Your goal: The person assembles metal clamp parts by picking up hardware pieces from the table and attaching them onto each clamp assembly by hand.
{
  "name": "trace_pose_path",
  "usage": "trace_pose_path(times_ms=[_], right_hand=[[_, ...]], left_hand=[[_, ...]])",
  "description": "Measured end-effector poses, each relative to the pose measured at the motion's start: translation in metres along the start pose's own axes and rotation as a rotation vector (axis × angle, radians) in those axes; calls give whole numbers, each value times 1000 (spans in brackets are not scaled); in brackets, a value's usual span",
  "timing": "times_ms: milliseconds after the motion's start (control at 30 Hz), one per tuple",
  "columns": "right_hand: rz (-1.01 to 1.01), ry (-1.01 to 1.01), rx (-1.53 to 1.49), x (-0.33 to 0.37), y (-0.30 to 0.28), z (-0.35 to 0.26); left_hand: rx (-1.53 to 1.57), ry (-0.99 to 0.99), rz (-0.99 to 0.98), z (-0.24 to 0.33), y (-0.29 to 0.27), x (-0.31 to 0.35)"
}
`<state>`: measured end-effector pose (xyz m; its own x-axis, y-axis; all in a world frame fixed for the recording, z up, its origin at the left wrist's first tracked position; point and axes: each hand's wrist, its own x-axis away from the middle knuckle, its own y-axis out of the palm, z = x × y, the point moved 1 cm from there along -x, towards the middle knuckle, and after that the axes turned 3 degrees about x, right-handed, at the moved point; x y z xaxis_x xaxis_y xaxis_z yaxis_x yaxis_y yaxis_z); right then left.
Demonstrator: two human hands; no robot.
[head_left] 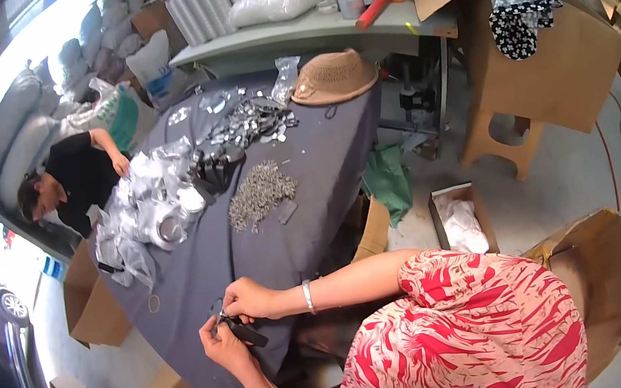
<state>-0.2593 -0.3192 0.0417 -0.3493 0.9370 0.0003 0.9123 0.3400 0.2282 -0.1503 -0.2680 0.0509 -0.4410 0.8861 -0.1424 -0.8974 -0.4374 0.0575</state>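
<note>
Together at table edge, left hand (225, 346) and right hand (246, 300) both pinching a small black strap (245, 333) — grey cloth (272, 257) beneath, metal clips (260, 192) heaped well beyond, co-worker (73, 183) opposite.

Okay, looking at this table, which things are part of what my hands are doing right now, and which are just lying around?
In hand:
- left hand and right hand, both on the small black part
- pile of small metal pieces, possibly the supply

Lying about:
- woven hat
- clear plastic bags
- open cardboard box on the floor
- patterned cloth
</note>
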Motion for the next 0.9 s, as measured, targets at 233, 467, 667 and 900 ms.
trace_pose_path(times_ms=[233,467,667,900], right_hand=[[-28,-37,153,-4,2,-2],[-6,2,200,-16,-17,-18],[-79,154,134,-18,-5,-13],[-244,-156,478,-28,-26,-20]], left_hand=[[-219,104,82,-4,-5,-6],[38,-51,-106,-9,11,-21],[95,-112,-92,-14,1,-17],[128,-131,-81,-8,3,-13]])
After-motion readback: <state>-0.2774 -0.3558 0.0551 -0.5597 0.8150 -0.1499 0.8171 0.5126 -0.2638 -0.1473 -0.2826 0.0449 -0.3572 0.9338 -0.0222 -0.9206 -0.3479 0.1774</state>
